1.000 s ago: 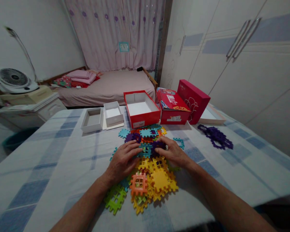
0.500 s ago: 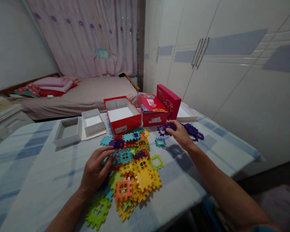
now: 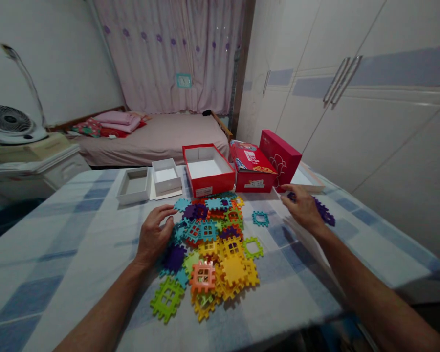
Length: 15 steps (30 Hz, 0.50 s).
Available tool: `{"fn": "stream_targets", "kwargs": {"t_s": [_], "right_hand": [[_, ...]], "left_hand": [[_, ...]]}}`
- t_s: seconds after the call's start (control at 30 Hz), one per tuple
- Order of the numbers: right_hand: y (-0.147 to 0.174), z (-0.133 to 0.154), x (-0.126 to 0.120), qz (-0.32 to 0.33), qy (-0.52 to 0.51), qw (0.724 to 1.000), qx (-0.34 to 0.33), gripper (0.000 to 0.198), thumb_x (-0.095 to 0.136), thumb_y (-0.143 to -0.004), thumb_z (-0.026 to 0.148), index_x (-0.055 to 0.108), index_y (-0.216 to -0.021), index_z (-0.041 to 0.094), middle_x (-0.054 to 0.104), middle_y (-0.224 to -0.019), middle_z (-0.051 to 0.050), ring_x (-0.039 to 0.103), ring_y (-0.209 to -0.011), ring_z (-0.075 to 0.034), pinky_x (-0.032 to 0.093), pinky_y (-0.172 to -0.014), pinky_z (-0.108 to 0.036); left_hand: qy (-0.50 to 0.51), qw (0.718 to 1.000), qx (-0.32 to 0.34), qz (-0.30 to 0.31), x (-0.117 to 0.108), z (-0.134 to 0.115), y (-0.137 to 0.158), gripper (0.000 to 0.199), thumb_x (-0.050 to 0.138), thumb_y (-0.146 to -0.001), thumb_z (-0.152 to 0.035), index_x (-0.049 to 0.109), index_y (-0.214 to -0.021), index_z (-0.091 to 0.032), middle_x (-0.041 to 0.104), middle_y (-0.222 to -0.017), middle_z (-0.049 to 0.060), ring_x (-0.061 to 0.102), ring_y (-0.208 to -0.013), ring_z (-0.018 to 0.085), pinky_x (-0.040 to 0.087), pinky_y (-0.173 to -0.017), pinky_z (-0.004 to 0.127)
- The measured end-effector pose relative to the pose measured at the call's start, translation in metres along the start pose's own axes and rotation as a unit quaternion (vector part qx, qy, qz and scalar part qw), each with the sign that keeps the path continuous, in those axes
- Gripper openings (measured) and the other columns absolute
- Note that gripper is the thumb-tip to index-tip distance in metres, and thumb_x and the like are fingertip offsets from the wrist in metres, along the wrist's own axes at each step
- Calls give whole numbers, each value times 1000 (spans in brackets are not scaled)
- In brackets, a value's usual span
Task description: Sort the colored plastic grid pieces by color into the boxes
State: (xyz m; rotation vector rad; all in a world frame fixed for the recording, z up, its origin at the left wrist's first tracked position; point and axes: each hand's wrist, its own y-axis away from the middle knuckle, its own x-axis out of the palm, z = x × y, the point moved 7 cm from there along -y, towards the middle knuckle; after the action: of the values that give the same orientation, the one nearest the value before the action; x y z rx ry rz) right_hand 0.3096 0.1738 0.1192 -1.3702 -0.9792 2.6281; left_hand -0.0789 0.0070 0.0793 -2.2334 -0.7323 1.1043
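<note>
1. Left hand (image 3: 156, 234): at the left edge of the pile, fingers loosely bent, thumb spread away from them, nothing visible in its grasp. Fingertips lie near a light-blue piece (image 3: 182, 205); contact cannot be confirmed.
2. Right hand (image 3: 302, 208): to the right of the pile, at the purple pieces (image 3: 325, 212), fingers bent, thumb below. Purple shows between thumb and fingers; whether a piece is gripped cannot be told. The hand hides part of this group.
3. Pile of interlocking plastic pieces (image 3: 233, 270): on the worktop (image 3: 95, 254), between the two hands. Yellow pieces overlap at the near right; blue, purple, green and orange ones lie farther back. An orange window piece (image 3: 203, 276) sits on the near part.
4. A green window piece (image 3: 167, 298) lies at the near left of the pile. A purple piece (image 3: 174, 257) lies on the pile's left side.
5. A lime frame (image 3: 246, 248) lies at the right edge of the pile; a teal frame (image 3: 254, 218) lies apart from it, toward the right hand.
6. Behind the pile, left to right: grey open box (image 3: 133, 196), small white box (image 3: 168, 186), open red box (image 3: 214, 184), printed red box (image 3: 254, 171), and crimson box (image 3: 280, 157), standing tilted.
7. Beyond the worktop: bed (image 3: 168, 132), curtain (image 3: 150, 54), white wardrobe (image 3: 388, 127) at right, fan (image 3: 11, 122) at left.
</note>
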Motion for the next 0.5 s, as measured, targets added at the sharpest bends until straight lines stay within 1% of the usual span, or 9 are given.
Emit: {"fn": "stream_targets", "kwargs": {"t_s": [0.07,0.13,0.17,0.23,0.3,0.37,0.43,0.5], "right_hand": [[1,44,29,89,-78,991,-55,33,53,-83,31,59,-113,19,63,-115,-10,57,-106,-24,45,-93,-41],[3,82,56,154,-120,976,-94,39,55,-84,34,57,-120,18,61,-121,-10,55,-112,-24,43,-96,-41],[4,98,69,176,-127,971,-105,41,56,-85,35,55,-122,18,59,-124,-11,53,-115,-24,41,-97,-42],[4,119,90,201,-120,966,-112,47,58,-85,37,53,-127,17,56,-129,-12,49,-120,-26,39,-99,-44],[4,130,106,212,-101,965,-116,51,61,-83,37,52,-129,18,56,-130,-13,48,-121,-27,39,-98,-45],[5,135,116,214,-92,965,-119,49,62,-83,35,54,-128,19,57,-128,-12,50,-119,-26,38,-98,-44],[4,133,119,203,-98,968,-113,42,61,-83,33,58,-123,19,60,-123,-11,53,-114,-24,39,-97,-42],[3,128,117,183,-117,971,-97,35,59,-84,33,62,-116,18,62,-116,-10,56,-108,-23,41,-94,-39]], "left_hand": [[9,999,-42,12,4,11,0,20,50,-83,-21,68,-90,-18,66,-105,7,62,-102,20,48,-95,38],[20,996,-79,27,7,19,1,21,50,-83,-24,69,-89,-18,67,-104,7,62,-101,20,49,-95,39],[24,995,-89,33,8,22,2,21,49,-83,-24,69,-89,-18,67,-104,7,62,-101,20,49,-95,40],[26,995,-92,43,9,23,2,21,49,-84,-25,68,-90,-18,67,-103,7,62,-101,21,48,-95,42],[24,996,-70,51,10,16,2,21,50,-85,-25,68,-93,-18,66,-105,8,62,-102,21,48,-96,43],[24,997,-30,67,11,4,2,22,51,-86,-26,68,-98,-19,66,-108,8,61,-105,21,48,-96,42],[25,995,20,97,15,-12,3,25,52,-87,-26,67,-106,-20,65,-113,9,59,-109,21,47,-97,42],[24,988,69,139,20,-27,7,29,54,-87,-28,66,-112,-21,63,-118,10,58,-112,22,47,-98,42]]}}
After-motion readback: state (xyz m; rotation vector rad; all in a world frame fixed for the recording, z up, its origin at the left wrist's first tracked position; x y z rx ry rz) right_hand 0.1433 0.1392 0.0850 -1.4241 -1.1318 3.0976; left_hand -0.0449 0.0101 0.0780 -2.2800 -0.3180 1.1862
